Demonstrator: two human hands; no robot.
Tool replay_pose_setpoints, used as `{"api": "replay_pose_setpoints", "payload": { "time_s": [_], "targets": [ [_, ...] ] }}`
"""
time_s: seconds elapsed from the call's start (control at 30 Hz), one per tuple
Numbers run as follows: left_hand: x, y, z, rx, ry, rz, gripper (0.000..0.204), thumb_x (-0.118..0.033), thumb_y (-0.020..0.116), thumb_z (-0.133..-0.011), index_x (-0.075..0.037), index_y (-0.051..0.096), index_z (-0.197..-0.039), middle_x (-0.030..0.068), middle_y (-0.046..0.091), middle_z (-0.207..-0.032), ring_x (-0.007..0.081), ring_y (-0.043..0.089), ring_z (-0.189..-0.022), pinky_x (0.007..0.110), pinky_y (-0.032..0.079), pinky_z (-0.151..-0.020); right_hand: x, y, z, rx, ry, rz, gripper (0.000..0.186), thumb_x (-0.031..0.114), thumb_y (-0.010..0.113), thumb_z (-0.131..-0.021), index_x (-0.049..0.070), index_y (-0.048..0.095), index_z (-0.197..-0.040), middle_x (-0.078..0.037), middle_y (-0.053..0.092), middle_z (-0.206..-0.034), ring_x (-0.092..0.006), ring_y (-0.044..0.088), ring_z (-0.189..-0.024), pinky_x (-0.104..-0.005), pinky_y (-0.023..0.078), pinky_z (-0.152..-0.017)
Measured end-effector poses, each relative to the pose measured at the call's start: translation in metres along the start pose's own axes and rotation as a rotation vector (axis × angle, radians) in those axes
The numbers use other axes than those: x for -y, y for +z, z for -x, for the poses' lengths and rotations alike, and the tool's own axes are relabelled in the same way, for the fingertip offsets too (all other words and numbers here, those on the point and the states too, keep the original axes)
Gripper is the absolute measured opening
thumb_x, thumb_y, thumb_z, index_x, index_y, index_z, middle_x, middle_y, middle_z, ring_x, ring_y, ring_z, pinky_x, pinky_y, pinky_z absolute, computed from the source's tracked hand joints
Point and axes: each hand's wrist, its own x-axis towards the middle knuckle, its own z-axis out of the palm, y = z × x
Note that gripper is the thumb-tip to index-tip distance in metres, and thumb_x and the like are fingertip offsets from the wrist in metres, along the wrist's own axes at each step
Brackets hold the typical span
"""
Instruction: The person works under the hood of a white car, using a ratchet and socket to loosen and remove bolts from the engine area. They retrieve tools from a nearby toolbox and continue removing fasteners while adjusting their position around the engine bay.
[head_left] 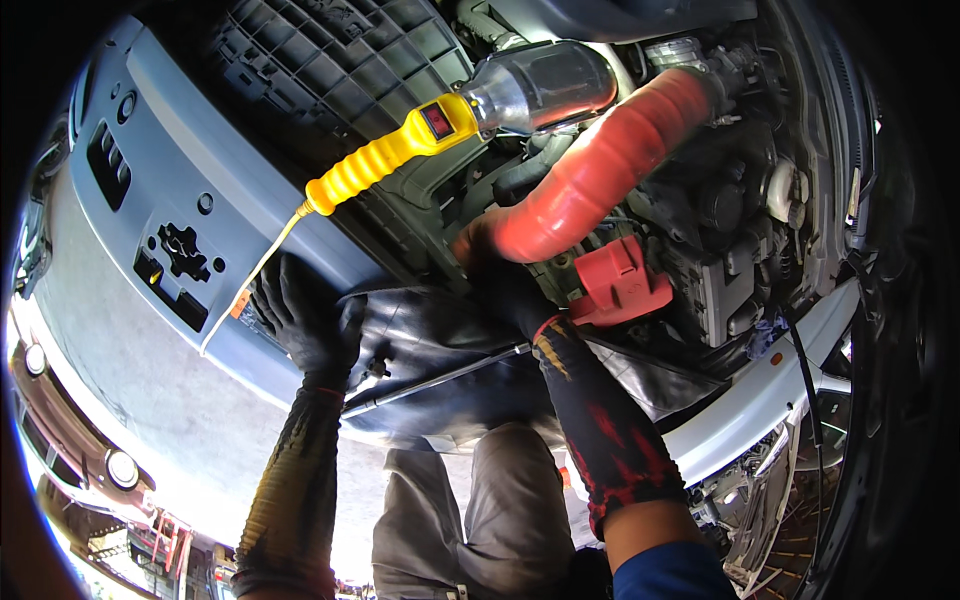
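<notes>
My left hand (305, 315), in a black glove, rests on the grey-blue front panel (330, 235) of a car, fingers stretched out and a little apart. It appears to hold nothing. My right hand (508, 292), also black-gloved, reaches down into the engine bay beneath a thick red ribbed hose (600, 170). Its fingers are lost in shadow, so any grip is hidden. A red plastic cover (622, 285) sits just right of it. Above lies a work lamp with a yellow handle (385, 155) and a clear guard; its pale cord (255, 270) runs down past my left hand.
Black sheeting (420, 325) drapes over the bay's near edge, with a thin metal rod (440, 381) across it. A dark ribbed plastic panel (330, 60) fills the far left. Engine parts (720, 210) crowd the right, beside a light fender (740, 410). Another vehicle's headlight (122, 468) shows lower left.
</notes>
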Motion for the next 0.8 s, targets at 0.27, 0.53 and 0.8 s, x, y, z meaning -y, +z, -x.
{"api": "replay_pose_setpoints", "payload": {
  "time_s": [0.27, 0.53, 0.8],
  "targets": [
    [0.001, -0.001, 0.002, 0.019, 0.003, -0.03, 0.112, -0.08, 0.063, -0.09, -0.003, 0.033, -0.166, 0.03, 0.039, -0.163, 0.0514, 0.031, -0.155, 0.068, 0.022, -0.125, 0.007, -0.004, 0.012, -0.277, 0.141, -0.355, 0.032, 0.015, 0.064, -0.096, 0.005, 0.065, -0.126, -0.027, 0.069, -0.12, -0.0479, 0.065, -0.117, -0.0541, 0.051, -0.098],
    [0.002, 0.001, 0.001, -0.002, 0.007, -0.03, 0.109, -0.08, 0.059, -0.092, -0.002, 0.036, -0.164, 0.0293, 0.04, -0.164, 0.0502, 0.031, -0.156, 0.066, 0.022, -0.126, 0.064, -0.044, 0.133, -0.322, -0.095, -0.086, 0.039, 0.018, 0.071, -0.092, 0.007, 0.068, -0.129, -0.019, 0.067, -0.119, -0.0415, 0.064, -0.111, -0.0537, 0.053, -0.099],
    [0.001, 0.001, 0.0, -0.013, 0.01, -0.046, 0.109, -0.081, 0.057, -0.092, -0.001, 0.037, -0.164, 0.0282, 0.041, -0.164, 0.0499, 0.032, -0.156, 0.066, 0.023, -0.126, 0.069, -0.042, 0.157, -0.187, -0.155, 0.535, 0.047, 0.021, 0.066, -0.092, 0.007, 0.066, -0.137, -0.02, 0.06, -0.136, -0.0418, 0.057, -0.124, -0.0552, 0.049, -0.108]
  ]
}}
